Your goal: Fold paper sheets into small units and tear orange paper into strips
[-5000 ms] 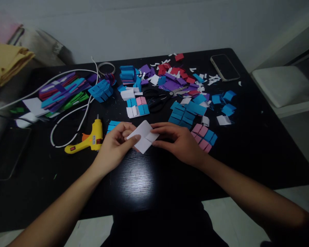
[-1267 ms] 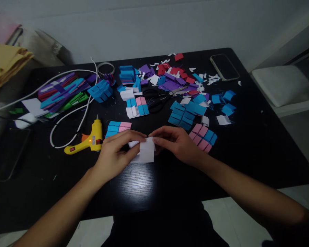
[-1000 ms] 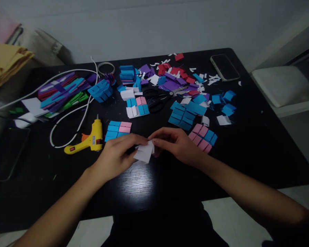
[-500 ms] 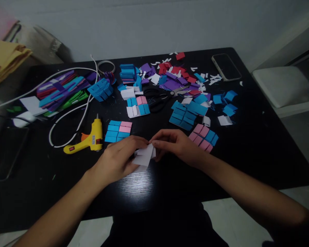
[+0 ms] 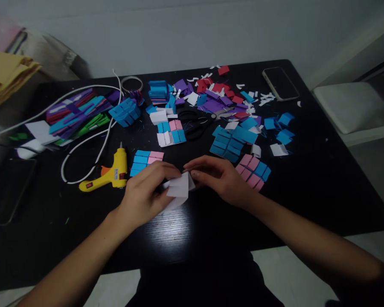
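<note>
Both hands meet over the near middle of the black table (image 5: 323, 183), pinching a small folded white paper (image 5: 179, 189). My left hand (image 5: 145, 194) grips its left side with fingers curled over the top. Fingertips of my right hand (image 5: 219, 177) pinch its right edge. The paper is creased into panels and held slightly above the tabletop. A blue and pink folded paper block (image 5: 145, 160) lies just behind my left hand. Another pink and blue block (image 5: 254, 170) lies right of my right hand.
A yellow glue gun (image 5: 110, 172) with a white cord (image 5: 83, 145) lies left of my hands. Black scissors (image 5: 198, 121), several blue folded pieces (image 5: 230, 140), purple and red scraps (image 5: 214, 96) and coloured strips (image 5: 78, 113) cover the far half. A phone (image 5: 280, 83) lies far right.
Five seconds ago the white paper was a flat, open square. Since then both hands have folded it into a smaller bundle, turning and pressing it between the fingertips.
</note>
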Demonstrator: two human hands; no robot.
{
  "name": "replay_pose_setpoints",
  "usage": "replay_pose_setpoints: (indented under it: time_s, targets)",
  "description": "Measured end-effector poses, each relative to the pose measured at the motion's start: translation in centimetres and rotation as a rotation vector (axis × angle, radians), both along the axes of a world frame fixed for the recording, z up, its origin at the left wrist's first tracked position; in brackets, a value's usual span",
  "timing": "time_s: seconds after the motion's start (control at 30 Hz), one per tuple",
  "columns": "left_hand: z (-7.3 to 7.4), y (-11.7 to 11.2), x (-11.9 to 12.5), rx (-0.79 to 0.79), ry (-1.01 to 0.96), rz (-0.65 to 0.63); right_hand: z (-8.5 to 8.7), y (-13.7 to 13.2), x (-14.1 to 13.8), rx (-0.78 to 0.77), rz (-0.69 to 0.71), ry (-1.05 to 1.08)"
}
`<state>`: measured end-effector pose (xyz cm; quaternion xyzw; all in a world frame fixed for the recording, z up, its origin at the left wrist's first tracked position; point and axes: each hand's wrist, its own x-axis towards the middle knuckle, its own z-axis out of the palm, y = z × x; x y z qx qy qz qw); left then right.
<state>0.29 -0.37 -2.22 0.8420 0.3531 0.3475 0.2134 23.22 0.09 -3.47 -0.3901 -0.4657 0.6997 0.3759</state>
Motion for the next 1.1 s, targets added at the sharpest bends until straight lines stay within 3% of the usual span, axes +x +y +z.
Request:
replay_pose_setpoints:
  time_s: [0.27,0.67,0.77,0.97,1.1]
  targets:
    - [-0.3,-0.1,0.1,0.011,0.022,0.068,0.4,-0.6,0.0,0.063,0.128,0.074]
    - [-0.5,-0.5,0.8,0.015,0.005,0.131,0.1,-1.5,-0.4,0.410,-0.042,-0.227]
    - [-0.6,-0.4,0.9,-0.149,-0.098,0.151,0.1,-1.3,-0.1,0.481,-0.077,-0.280]
    - [-0.5,0.0,1.2,-0.793,-0.456,0.184,-0.1,-1.2,0.2,0.620,-0.118,-0.317]
    - [-0.4,0.2,1.1,-0.901,-0.508,0.175,-0.2,-1.1,0.2,0.636,-0.121,-0.332]
